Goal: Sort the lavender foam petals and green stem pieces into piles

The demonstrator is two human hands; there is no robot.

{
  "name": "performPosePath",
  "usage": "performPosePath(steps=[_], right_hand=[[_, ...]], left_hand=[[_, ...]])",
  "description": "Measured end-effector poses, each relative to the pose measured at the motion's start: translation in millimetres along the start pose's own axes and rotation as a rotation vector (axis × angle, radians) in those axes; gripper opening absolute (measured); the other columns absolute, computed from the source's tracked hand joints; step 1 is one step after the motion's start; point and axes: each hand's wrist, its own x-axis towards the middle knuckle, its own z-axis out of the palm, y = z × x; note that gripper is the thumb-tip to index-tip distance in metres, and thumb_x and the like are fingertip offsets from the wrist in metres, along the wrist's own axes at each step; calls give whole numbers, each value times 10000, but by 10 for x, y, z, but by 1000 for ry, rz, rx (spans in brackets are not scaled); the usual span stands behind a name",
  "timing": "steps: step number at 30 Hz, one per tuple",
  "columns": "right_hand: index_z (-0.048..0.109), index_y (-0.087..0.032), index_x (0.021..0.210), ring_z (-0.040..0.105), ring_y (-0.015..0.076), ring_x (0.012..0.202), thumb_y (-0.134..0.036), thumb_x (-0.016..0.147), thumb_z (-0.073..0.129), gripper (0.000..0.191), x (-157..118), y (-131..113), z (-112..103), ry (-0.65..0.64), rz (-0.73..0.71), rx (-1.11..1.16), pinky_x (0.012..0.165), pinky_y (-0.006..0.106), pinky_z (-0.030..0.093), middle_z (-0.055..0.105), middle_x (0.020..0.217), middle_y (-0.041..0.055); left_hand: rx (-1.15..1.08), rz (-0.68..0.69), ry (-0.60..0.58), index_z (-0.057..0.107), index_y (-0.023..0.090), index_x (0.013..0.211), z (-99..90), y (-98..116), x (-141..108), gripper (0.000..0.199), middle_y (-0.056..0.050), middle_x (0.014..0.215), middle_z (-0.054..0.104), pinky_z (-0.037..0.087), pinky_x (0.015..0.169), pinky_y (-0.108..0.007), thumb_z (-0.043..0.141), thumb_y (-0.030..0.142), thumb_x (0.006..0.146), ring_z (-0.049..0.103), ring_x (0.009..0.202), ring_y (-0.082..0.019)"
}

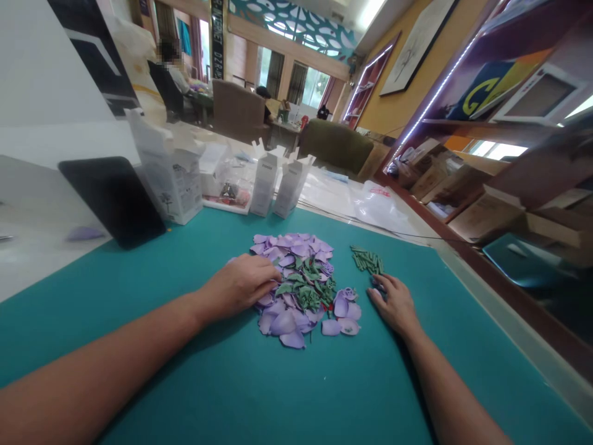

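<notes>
Left hand: palm down, fingers lying flat and close together, resting on the left edge of the pile, no pinch visible.
Right hand: fingers loosely curled, fingertips down at the pile's right side; cannot tell whether they pinch anything.
Pile: purple petal cutouts heaped between the hands, green leaf cutouts mixed through its middle.
Right of pile: green stem pieces in a small bunch, just beyond the right hand.
Under everything: teal mat on a white table.
Far side: three white cartons standing upright, clear plastic bag to their right.
Far left: black tablet lying on the table.
Right: cardboard boxes on a low shelf.
Distance: seated person at the far left.
</notes>
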Motion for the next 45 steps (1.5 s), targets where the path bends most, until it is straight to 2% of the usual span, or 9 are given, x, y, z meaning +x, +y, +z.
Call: performPosePath(steps=[6, 12, 19, 24, 29, 31, 35, 38, 45], right_hand=[[670, -215, 1020, 569, 278, 1036, -416, 876, 461, 324, 137, 138, 80, 30, -47, 52, 917, 458, 434, 648, 1067, 112], [668, -213, 1009, 571, 289, 997, -425, 858, 464, 331, 189, 156, 101, 52, -26, 59, 891, 461, 438, 638, 1018, 121], [670, -204, 1003, 579, 312, 1013, -456, 856, 444, 369, 220, 36, -88, 169, -6, 101, 906, 471, 430, 660, 1016, 138], [667, -212, 921, 590, 299, 977, -389, 859, 440, 295, 389, -437, -237, 206, -116, 208, 904, 453, 423, 678, 963, 133], [691, -219, 903, 585, 258, 917, -278, 875, 454, 246, 662, -1223, -247, 59, -344, 278, 851, 396, 438, 672, 936, 95], [706, -217, 924, 570, 249, 906, -250, 892, 476, 235, 769, -1578, -233, -16, -463, 279, 834, 371, 436, 667, 950, 93], [728, -219, 962, 542, 239, 897, -220, 921, 505, 227, 931, -2225, -191, -140, -597, 165, 838, 342, 415, 660, 972, 94], [721, -216, 1025, 531, 243, 922, -229, 947, 482, 251, 1005, -2553, -146, -284, -616, -25, 837, 333, 399, 650, 1008, 100], [705, -173, 991, 537, 282, 976, -225, 906, 514, 215, 1054, -2797, -60, -386, -584, -181, 773, 340, 406, 643, 1017, 137]], left_hand=[[4, 1, 0, 655, 193, 921, -6, -1, -5, 189, -38, 873, 658, 404, 756, -274, 471, 228, 946, 598, 826, -159], [26, -6, 11, 645, 191, 917, 0, -25, -7, 136, -27, 876, 668, 387, 750, -271, 512, 214, 933, 593, 817, -158], [-32, -124, 42, 640, 184, 905, 0, -112, -1, 123, -32, 906, 686, 407, 782, -272, 518, 199, 914, 615, 856, -157], [-196, -300, 184, 655, 188, 889, -10, -191, 9, 171, -20, 881, 688, 436, 735, -247, 488, 223, 883, 606, 802, -145], [-381, -632, 263, 660, 184, 912, -40, -273, 38, 210, 46, 556, 484, 360, 552, -232, 499, 300, 843, 477, 561, -129], [-431, -695, 294, 645, 180, 937, -27, -323, 43, 209, 61, 527, 428, 347, 536, -230, 509, 295, 828, 450, 535, -125], [-449, -696, 369, 616, 178, 1000, 47, -431, 40, 228, 27, 695, 575, 432, 622, -242, 502, 239, 811, 537, 644, -135], [-423, -685, 388, 614, 180, 982, 96, -483, 39, 214, -16, 872, 641, 475, 720, -267, 507, 204, 798, 576, 766, -149], [-390, -630, 374, 616, 184, 960, 110, -474, 40, 177, -30, 952, 654, 491, 804, -301, 507, 205, 822, 591, 806, -156]])
